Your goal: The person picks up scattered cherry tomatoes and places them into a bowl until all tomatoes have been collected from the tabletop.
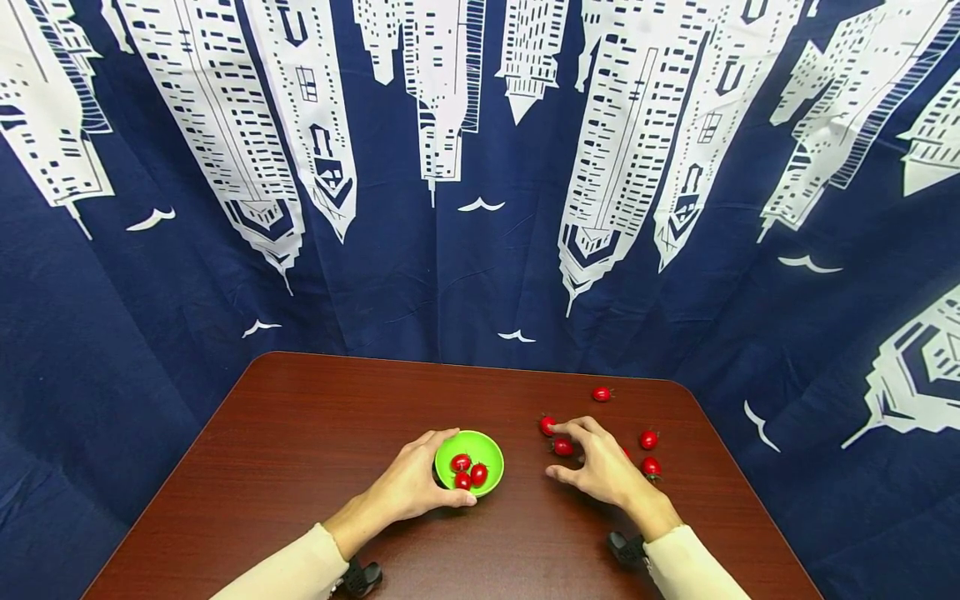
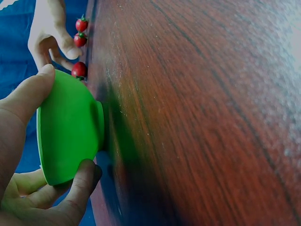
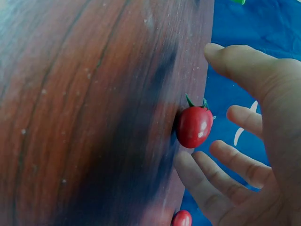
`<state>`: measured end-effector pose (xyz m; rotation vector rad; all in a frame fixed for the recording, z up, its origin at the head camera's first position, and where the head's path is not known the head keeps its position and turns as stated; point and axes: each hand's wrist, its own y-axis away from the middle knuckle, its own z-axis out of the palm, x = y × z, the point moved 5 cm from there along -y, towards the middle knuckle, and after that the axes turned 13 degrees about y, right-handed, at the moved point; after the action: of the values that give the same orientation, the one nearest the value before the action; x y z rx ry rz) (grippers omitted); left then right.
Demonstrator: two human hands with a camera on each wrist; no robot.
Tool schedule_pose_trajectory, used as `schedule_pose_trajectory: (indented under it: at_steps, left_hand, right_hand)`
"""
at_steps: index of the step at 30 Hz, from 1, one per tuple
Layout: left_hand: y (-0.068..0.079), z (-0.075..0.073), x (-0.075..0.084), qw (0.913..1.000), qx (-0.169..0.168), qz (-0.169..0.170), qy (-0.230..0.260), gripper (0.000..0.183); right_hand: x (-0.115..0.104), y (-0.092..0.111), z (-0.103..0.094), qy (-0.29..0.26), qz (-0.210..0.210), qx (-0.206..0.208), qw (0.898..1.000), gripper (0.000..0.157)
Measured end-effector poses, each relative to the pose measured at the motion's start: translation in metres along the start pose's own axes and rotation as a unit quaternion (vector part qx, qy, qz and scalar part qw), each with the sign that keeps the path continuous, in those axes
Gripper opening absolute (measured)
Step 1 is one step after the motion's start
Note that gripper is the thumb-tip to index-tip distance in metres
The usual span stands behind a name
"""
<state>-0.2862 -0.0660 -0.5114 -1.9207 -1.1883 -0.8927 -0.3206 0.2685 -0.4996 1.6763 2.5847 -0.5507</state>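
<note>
My left hand (image 1: 408, 483) grips a small green bowl (image 1: 491, 454), thumb on the near side and fingers round the far side. Three cherry tomatoes (image 1: 478, 474) lie inside it. From the left wrist view, the bowl (image 2: 70, 127) stands low over the table, fingertips close to its base. To the right, my right hand (image 1: 606, 471) reaches down with thumb and fingers spread and nothing pinched. Between its thumb and fingers sits a cherry tomato (image 3: 194, 126) with green sepals, lying on the wood. Another cherry tomato (image 1: 547, 426) is at the index fingertip.
Beyond the right hand lie a cherry tomato (image 1: 602, 394) toward the back edge and two more to its right, one a tomato (image 1: 648, 439) above the other. Another is partly hidden behind the hand. The brown table (image 1: 300, 417) ends before a blue curtain (image 1: 390, 275) printed with white buildings.
</note>
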Motion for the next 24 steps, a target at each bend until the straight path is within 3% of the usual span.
schedule_pose_trajectory:
  at_steps: [7,24]
  left_hand:
    - [0.0003,0.0004,0.0002,1.0000,-0.002,-0.003,0.000,0.112]
    - [0.0009,0.0006,0.0015,1.0000,-0.001,-0.008,0.003,0.112]
  right_hand:
    - [0.0043,0.0006,0.0045,-0.031,0.004,-0.012,0.999,0.069]
    - [0.0004,-0.0013,0.0092,-0.034,-0.025,0.002,0.999,0.044]
